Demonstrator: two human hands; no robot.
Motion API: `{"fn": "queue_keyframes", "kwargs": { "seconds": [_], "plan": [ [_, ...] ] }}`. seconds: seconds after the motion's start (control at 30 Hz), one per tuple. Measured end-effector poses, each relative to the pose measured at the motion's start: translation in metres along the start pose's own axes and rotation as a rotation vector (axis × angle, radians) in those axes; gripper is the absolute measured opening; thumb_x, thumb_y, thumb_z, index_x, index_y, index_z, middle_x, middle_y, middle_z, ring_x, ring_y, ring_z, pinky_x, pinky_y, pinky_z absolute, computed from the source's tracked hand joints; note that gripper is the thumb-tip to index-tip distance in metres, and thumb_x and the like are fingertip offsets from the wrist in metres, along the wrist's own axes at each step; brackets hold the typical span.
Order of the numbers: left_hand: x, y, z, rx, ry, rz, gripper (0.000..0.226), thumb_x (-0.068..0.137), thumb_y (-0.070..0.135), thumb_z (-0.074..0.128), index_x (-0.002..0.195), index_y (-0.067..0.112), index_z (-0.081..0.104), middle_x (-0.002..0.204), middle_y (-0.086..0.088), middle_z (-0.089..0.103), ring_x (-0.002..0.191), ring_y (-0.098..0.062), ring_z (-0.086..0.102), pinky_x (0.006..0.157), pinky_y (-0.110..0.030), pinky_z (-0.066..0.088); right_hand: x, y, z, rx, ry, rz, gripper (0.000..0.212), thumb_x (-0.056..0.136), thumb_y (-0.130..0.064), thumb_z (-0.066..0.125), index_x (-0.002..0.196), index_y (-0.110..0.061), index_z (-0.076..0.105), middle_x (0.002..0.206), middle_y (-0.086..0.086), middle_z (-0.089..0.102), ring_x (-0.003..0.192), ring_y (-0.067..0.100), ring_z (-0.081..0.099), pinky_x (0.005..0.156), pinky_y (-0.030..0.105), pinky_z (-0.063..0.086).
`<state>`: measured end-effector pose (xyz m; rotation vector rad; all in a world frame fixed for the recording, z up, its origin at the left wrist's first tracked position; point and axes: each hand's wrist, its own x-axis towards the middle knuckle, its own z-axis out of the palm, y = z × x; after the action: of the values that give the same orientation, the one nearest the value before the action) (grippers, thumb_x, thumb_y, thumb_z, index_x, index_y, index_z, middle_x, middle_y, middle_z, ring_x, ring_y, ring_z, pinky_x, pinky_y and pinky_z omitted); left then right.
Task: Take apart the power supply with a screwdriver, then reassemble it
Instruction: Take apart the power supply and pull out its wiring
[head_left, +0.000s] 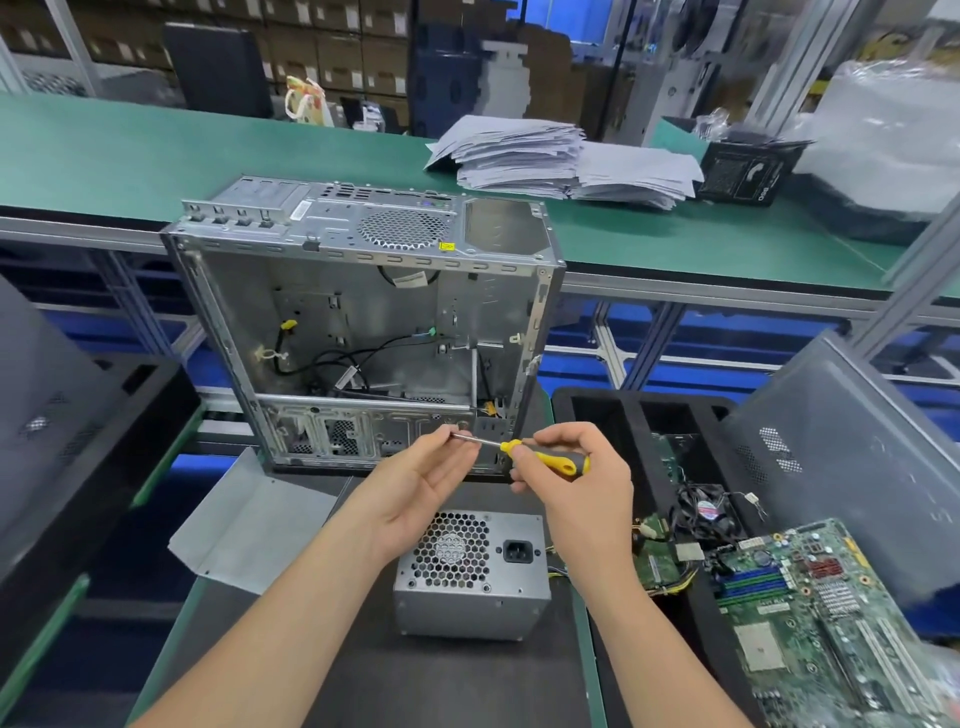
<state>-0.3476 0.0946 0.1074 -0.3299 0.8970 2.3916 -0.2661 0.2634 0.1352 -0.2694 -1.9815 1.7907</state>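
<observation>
The grey metal power supply (470, 577) stands on the black mat close to me, its honeycomb fan grille and black power socket facing up toward me. Above it, my right hand (569, 480) grips the yellow-and-black handle of a screwdriver (535, 454). The steel shaft points left, and my left hand (421, 478) pinches its tip between thumb and fingers. I cannot tell whether a screw sits at the tip. Behind my hands stands the open, emptied computer case (363, 332) with loose black cables inside.
A grey side panel (249, 525) lies flat to the left of the power supply. A green motherboard (826, 618), a small fan (704, 512) and a black foam tray (613, 415) sit on the right. Stacked papers (561, 161) lie on the far green bench.
</observation>
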Motion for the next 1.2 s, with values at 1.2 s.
{"fn": "queue_keyframes", "kwargs": {
  "seconds": [1.2],
  "plan": [
    [-0.022,0.014,-0.056,0.780,0.082,-0.230,0.031,0.107,0.026,0.056,0.120,0.003,0.071,0.110,-0.015,0.078,0.103,-0.028,0.076,0.088,-0.040,0.061,0.012,-0.010,0.000,0.051,0.043,-0.001,0.041,0.082,-0.008,0.088,0.111,-0.018,0.062,0.091,0.004,0.078,0.077,0.024,0.078,0.063,0.029,0.062]
  ]
}}
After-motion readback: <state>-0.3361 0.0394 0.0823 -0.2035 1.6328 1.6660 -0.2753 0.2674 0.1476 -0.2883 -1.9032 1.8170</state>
